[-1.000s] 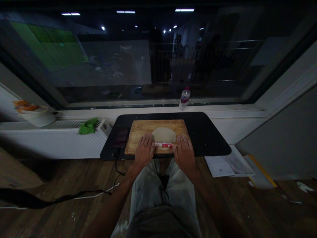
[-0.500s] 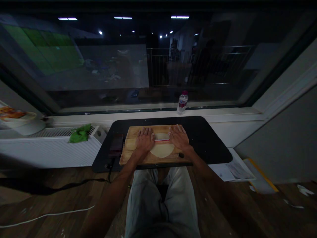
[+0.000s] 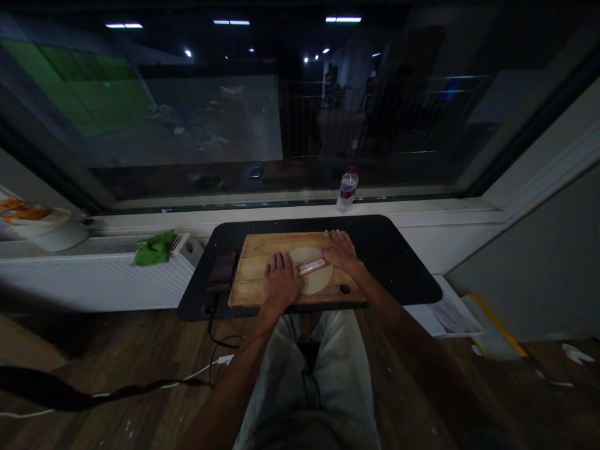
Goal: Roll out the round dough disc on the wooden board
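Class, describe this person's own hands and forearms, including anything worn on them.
The left hand and right hand are ungloved, with pale, perhaps powdery traces on the fingers. No sleeve, watch or bracelet shows on the forearms; the picture is too dim to rule out rings.

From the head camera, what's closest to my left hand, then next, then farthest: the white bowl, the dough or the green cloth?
1. Dough: on the board, just right of the left hand.
2. Green cloth: off to the left, on the radiator.
3. White bowl: farther left, past the cloth.
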### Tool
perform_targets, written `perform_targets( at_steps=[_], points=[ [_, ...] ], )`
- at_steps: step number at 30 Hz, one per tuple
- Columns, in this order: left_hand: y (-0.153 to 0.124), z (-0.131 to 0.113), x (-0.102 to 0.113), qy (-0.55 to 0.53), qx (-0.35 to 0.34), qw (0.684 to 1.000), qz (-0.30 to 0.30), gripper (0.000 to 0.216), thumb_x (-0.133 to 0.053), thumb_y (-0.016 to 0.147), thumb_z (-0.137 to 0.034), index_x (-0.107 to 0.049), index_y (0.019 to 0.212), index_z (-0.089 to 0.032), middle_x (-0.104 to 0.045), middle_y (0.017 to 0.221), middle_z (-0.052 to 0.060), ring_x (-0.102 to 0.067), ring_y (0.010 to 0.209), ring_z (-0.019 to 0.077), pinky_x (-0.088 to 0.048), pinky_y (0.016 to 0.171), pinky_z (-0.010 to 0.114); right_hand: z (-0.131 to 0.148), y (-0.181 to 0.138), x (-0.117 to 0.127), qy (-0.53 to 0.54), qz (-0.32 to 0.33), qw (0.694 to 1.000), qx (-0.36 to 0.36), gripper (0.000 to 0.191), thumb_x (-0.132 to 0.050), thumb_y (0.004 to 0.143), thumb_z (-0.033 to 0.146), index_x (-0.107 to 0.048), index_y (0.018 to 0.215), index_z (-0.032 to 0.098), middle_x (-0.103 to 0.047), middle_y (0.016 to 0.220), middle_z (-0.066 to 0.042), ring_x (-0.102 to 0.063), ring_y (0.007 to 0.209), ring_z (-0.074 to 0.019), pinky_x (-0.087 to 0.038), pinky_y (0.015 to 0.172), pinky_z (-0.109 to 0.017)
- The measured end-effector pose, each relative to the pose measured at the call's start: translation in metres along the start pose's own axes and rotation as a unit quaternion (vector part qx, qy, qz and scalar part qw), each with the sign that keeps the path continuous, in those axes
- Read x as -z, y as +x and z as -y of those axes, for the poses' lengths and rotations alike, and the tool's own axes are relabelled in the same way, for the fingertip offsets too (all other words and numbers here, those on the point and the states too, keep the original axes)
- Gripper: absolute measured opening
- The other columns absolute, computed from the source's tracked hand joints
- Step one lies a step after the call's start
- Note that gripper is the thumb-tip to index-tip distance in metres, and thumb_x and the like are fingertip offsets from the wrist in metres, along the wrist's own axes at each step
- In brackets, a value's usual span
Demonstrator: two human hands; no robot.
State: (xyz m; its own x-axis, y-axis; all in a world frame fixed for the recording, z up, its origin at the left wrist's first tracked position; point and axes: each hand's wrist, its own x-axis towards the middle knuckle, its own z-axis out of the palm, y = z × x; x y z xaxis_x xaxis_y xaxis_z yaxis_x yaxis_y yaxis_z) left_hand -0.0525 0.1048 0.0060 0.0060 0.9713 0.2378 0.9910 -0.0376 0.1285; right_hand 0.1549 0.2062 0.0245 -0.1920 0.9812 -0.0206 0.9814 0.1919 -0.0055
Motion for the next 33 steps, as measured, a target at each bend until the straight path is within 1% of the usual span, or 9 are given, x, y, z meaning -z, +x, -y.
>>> perform_targets(
  at_steps=[4, 8, 13, 16, 19, 21, 25, 29, 33],
  points=[
    [-0.033, -0.016, -0.005, -0.018, -0.007, 0.998, -0.055, 0.061, -0.036, 0.116, -0.036, -0.057, 0.161, 0.0, -0.059, 0.165, 0.03, -0.055, 0.158, 0.0395, -0.048, 0.127, 0.055, -0.006, -0.019, -0.008, -0.008, -0.053, 0.999, 0.006, 0.073, -0.046, 0.107, 0.033, -0.041, 0.175, 0.005, -0.044, 0.179, -0.022, -0.032, 0.171, -0.036, -0.024, 0.14, -0.052],
    [-0.058, -0.03, -0.008, -0.041, -0.008, 0.994, -0.098, 0.061, -0.04, 0.115, -0.033, -0.052, 0.166, -0.002, -0.059, 0.166, 0.027, -0.057, 0.156, 0.0383, -0.047, 0.13, 0.055, -0.015, -0.035, -0.012, -0.001, -0.069, 0.997, 0.017, 0.067, -0.043, 0.111, 0.032, -0.044, 0.174, 0.012, -0.049, 0.177, -0.019, -0.037, 0.169, -0.0345, -0.032, 0.137, -0.053],
    [-0.078, -0.041, -0.007, -0.066, -0.027, 0.991, -0.114, 0.065, -0.046, 0.113, -0.032, -0.044, 0.17, -0.001, -0.05, 0.174, 0.026, -0.047, 0.165, 0.0386, -0.041, 0.135, 0.057, -0.022, -0.053, -0.012, 0.016, -0.072, 0.997, 0.012, 0.06, -0.033, 0.114, 0.03, -0.053, 0.168, 0.012, -0.052, 0.175, -0.018, -0.039, 0.168, -0.0328, -0.034, 0.137, -0.055],
    [-0.085, -0.043, -0.009, -0.083, -0.042, 0.988, -0.126, 0.07, -0.046, 0.114, -0.035, -0.037, 0.174, -0.001, -0.046, 0.176, 0.027, -0.04, 0.169, 0.0392, -0.038, 0.137, 0.059, -0.022, -0.062, -0.012, 0.023, -0.071, 0.997, -0.007, 0.061, -0.03, 0.114, 0.028, -0.052, 0.168, 0.01, -0.05, 0.176, -0.02, -0.038, 0.168, -0.0328, -0.034, 0.136, -0.055],
    [-0.084, -0.041, -0.01, -0.09, -0.045, 0.987, -0.124, 0.071, -0.046, 0.114, -0.036, -0.034, 0.175, -0.001, -0.046, 0.176, 0.027, -0.039, 0.169, 0.0398, -0.038, 0.137, 0.062, -0.018, -0.067, -0.009, 0.022, -0.064, 0.997, -0.031, 0.063, -0.03, 0.114, 0.028, -0.048, 0.17, 0.007, -0.045, 0.179, -0.021, -0.034, 0.17, -0.0348, -0.033, 0.136, -0.058],
    [-0.079, -0.039, -0.01, -0.085, -0.043, 0.99, -0.108, 0.069, -0.045, 0.115, -0.035, -0.037, 0.173, 0.001, -0.047, 0.175, 0.029, -0.042, 0.168, 0.0398, -0.038, 0.137, 0.061, -0.014, -0.068, -0.007, 0.021, -0.064, 0.997, -0.036, 0.063, -0.031, 0.114, 0.029, -0.046, 0.171, 0.007, -0.041, 0.182, -0.02, -0.032, 0.171, -0.0366, -0.031, 0.137, -0.061],
    [-0.066, -0.032, -0.006, -0.064, -0.042, 0.994, -0.073, 0.064, -0.042, 0.117, -0.036, -0.047, 0.168, 0.002, -0.051, 0.173, 0.028, -0.047, 0.165, 0.0371, -0.037, 0.138, 0.056, -0.007, -0.064, -0.003, 0.022, -0.076, 0.996, -0.036, 0.066, -0.034, 0.113, 0.031, -0.042, 0.174, 0.008, -0.034, 0.184, -0.021, -0.029, 0.171, -0.0402, -0.031, 0.135, -0.067],
    [-0.051, -0.026, -0.002, -0.058, -0.026, 0.996, -0.062, 0.062, -0.04, 0.117, -0.037, -0.052, 0.166, -0.001, -0.055, 0.169, 0.027, -0.048, 0.164, 0.0375, -0.04, 0.136, 0.056, -0.001, -0.05, -0.002, 0.015, -0.078, 0.996, -0.03, 0.068, -0.035, 0.112, 0.032, -0.04, 0.176, 0.01, -0.039, 0.182, -0.021, -0.027, 0.172, -0.0405, -0.031, 0.134, -0.07],
    [-0.034, -0.017, -0.001, -0.052, -0.019, 0.996, -0.076, 0.062, -0.038, 0.118, -0.039, -0.055, 0.166, -0.005, -0.056, 0.169, 0.026, -0.046, 0.165, 0.0401, -0.042, 0.133, 0.061, 0.006, -0.026, -0.001, 0.002, -0.069, 0.997, -0.028, 0.067, -0.037, 0.112, 0.033, -0.041, 0.177, 0.019, -0.044, 0.181, -0.016, -0.026, 0.173, -0.0399, -0.024, 0.136, -0.072]
  ],
)
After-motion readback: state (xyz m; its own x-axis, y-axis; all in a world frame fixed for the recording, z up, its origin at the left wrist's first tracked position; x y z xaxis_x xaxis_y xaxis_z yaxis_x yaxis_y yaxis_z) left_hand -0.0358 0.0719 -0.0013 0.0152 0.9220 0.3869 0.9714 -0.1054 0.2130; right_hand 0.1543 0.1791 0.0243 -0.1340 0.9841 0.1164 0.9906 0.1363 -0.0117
